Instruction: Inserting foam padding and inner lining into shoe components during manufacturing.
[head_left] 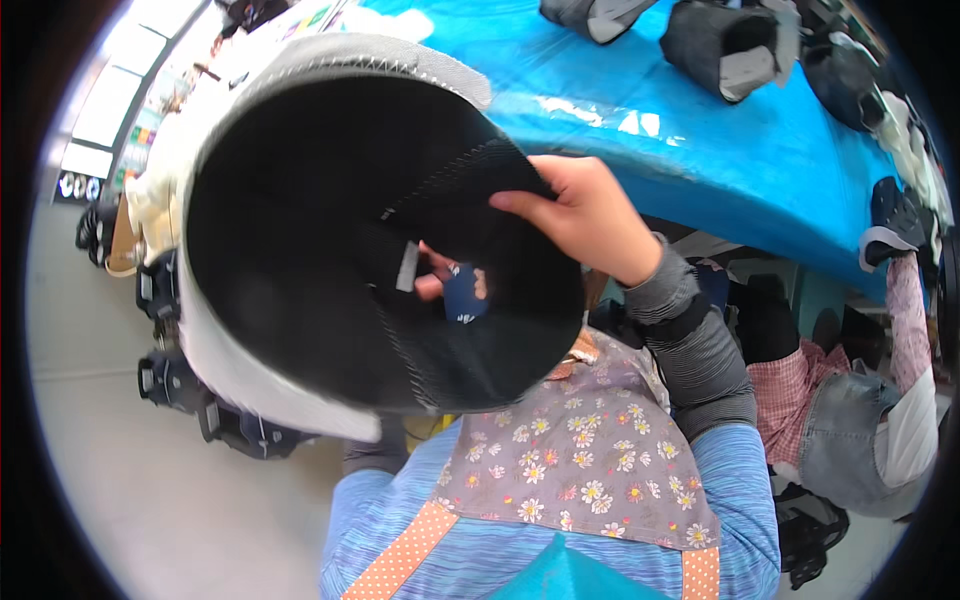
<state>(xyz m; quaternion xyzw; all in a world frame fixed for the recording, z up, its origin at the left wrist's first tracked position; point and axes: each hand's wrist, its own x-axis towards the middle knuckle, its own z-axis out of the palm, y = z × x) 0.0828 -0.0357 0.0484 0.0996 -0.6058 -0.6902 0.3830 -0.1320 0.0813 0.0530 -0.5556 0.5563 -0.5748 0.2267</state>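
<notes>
A wide black fabric tube with zigzag seams and a pale grey outer flap is held up before me, its open mouth toward me. My right hand pinches its rim on the right, thumb inside and fingers outside. Through the small opening at the tube's far end, part of my left hand shows, its fingers curled at the edge; the rest is hidden behind the fabric. Beside these fingers is a navy patch with white marks. A small grey strip sits on the inner wall.
A table covered in shiny blue sheeting stands ahead, with dark fabric pieces along its far side. At the right, a person in pink checked clothing is close by. Several black strapped items hang or stand at the left, above pale floor.
</notes>
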